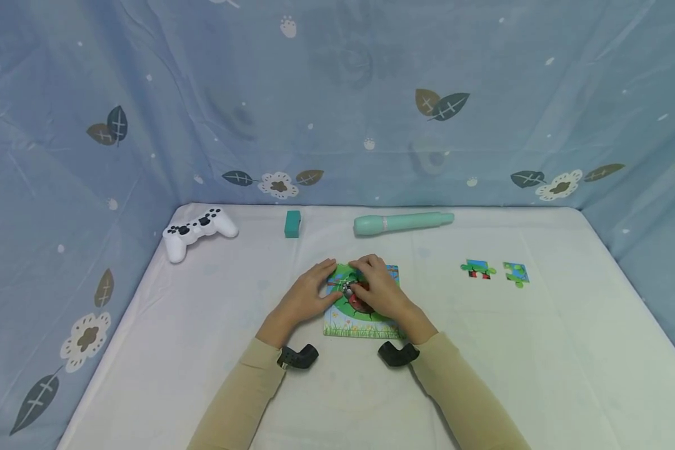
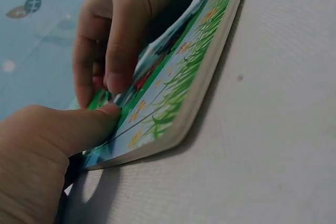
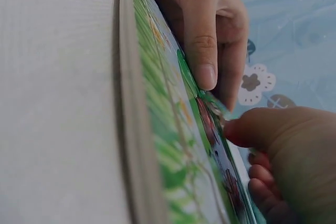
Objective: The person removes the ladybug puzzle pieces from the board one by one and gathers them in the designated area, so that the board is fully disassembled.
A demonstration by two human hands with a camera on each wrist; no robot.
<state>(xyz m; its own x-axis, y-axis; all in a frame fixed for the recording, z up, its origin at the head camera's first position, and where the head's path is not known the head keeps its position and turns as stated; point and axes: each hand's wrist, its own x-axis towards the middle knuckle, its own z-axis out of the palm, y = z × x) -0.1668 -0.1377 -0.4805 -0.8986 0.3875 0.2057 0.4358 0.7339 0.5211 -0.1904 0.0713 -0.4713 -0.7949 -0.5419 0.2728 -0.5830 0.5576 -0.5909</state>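
A ladybug jigsaw puzzle (image 1: 353,329) in a thick-edged board lies flat on the white cloth, beneath both hands. On its left side is my left hand (image 1: 305,295), its thumb on the picture and its fingers reaching over the upper left edge; it holds the board there. My right hand (image 1: 384,289) comes in from the right, thumb and fingers curled together over the ladybug. It seems to pinch a puzzle piece (image 3: 216,109), mostly hidden by the fingers. In the left wrist view, the left thumb (image 2: 97,127) lies close to the right thumb (image 2: 116,80).
Two loose puzzle pieces, one with red (image 1: 477,269) and one mostly green (image 1: 516,273), lie to the right. Along the back are a white game controller (image 1: 199,231), a small teal block (image 1: 292,224) and a mint-green wand-shaped object (image 1: 403,222). Blue patterned fabric (image 1: 360,112) hangs behind.
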